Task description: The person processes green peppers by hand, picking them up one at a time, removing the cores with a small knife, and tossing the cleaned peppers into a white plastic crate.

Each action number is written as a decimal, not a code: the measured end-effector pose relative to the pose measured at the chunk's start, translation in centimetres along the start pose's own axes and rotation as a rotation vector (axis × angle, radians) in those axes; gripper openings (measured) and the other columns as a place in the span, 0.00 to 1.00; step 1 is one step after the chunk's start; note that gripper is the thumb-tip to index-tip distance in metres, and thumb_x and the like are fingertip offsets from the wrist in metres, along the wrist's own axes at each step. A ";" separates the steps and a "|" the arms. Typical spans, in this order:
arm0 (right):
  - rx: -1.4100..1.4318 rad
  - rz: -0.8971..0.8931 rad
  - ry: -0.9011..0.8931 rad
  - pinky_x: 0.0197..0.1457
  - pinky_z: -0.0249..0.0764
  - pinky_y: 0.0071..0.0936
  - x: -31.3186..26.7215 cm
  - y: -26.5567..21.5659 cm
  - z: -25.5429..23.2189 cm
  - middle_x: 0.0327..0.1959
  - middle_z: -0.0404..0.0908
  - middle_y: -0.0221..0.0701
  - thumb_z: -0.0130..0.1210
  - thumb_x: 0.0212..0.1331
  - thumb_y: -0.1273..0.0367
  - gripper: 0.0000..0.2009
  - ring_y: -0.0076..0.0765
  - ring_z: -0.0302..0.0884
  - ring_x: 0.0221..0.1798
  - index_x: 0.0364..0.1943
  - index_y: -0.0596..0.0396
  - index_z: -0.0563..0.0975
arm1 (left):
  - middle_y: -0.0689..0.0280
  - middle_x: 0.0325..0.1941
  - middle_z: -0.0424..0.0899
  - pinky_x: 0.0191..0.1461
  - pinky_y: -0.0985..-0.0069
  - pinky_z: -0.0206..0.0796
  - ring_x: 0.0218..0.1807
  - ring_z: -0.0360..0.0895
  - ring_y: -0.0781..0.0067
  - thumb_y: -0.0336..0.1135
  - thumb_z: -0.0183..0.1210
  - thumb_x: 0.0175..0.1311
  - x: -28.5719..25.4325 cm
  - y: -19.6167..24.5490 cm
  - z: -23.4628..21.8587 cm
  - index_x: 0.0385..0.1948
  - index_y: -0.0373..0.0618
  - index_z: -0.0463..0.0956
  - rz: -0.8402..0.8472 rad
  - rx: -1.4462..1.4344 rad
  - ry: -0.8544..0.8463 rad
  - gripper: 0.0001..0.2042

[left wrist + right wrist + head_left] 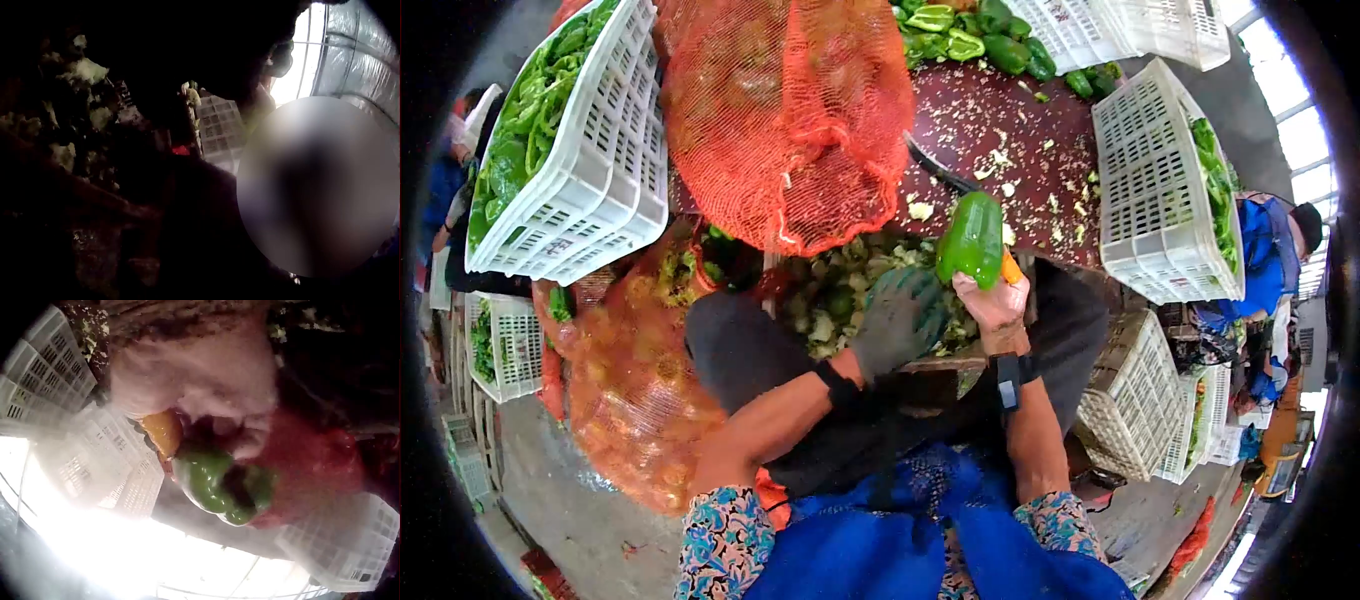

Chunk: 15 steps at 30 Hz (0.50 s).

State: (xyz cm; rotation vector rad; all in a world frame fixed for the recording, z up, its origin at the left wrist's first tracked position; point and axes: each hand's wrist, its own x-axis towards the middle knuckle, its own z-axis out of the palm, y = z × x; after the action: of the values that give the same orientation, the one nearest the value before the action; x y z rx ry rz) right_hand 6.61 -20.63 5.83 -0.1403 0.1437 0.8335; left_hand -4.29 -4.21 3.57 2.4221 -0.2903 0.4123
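Observation:
A green pepper (pixel 972 238) is held upright in the bare right hand (pixel 996 305), whose fingers curl round its lower end. An orange item (pixel 1010 267) shows beside the pepper in that same hand. From the right wrist, the hand (pixel 194 375) grips the glossy pepper (pixel 209 487) and the orange piece (pixel 164 432). The gloved left hand (pixel 900 318) is over the pale green scraps (pixel 825 310), near the pepper but apart from it; its fingers are hard to make out. In the left wrist view the scraps (pixel 87 72) show in a dark picture.
A red mesh sack (pixel 790 120) stands on the dark red table (pixel 1050 150). White crates (pixel 605 170) of green peppers flank it, another crate (pixel 1155 180) at right. Whole and cut peppers (pixel 1000 45) lie at the back. A second sack (pixel 635 390) is at left. Other people are at the sides.

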 end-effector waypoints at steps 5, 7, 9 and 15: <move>-0.047 -0.081 -0.038 0.40 0.69 0.33 -0.5 -0.6 0.0 0.53 0.77 0.38 0.47 0.66 0.57 0.20 0.41 0.72 0.47 0.54 0.56 0.75 | 0.50 0.64 0.67 0.68 0.53 0.56 0.64 0.65 0.45 0.32 0.60 0.58 2.3 0.2 -1.7 0.62 0.36 0.63 -0.029 -0.122 0.423 0.29; 0.041 0.019 -0.048 0.47 0.74 0.37 -0.9 -0.8 -1.0 0.54 0.78 0.37 0.48 0.66 0.58 0.20 0.42 0.74 0.53 0.55 0.55 0.75 | 0.49 0.66 0.66 0.68 0.51 0.55 0.64 0.64 0.44 0.32 0.60 0.58 2.8 0.9 -3.4 0.63 0.36 0.62 0.084 -0.122 0.475 0.29; -0.185 -0.092 0.056 0.53 0.74 0.41 -0.6 0.3 -1.3 0.56 0.77 0.37 0.48 0.66 0.59 0.20 0.43 0.73 0.57 0.57 0.55 0.74 | 0.46 0.67 0.64 0.69 0.47 0.53 0.66 0.63 0.42 0.34 0.62 0.58 3.1 1.8 -5.7 0.65 0.39 0.61 0.186 -0.109 0.404 0.32; -0.295 -0.072 -0.129 0.60 0.71 0.43 -0.3 -0.1 -1.9 0.62 0.72 0.40 0.45 0.68 0.61 0.24 0.43 0.72 0.60 0.65 0.54 0.67 | 0.48 0.66 0.67 0.68 0.55 0.59 0.67 0.66 0.49 0.32 0.62 0.60 1.7 1.6 -2.0 0.70 0.46 0.57 0.022 -0.524 0.136 0.35</move>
State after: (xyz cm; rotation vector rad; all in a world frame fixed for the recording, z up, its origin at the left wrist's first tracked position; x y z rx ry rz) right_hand 6.37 -21.30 4.01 -0.3656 -0.1063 0.7857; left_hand -3.59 -4.30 6.58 1.8722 -0.3189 0.4448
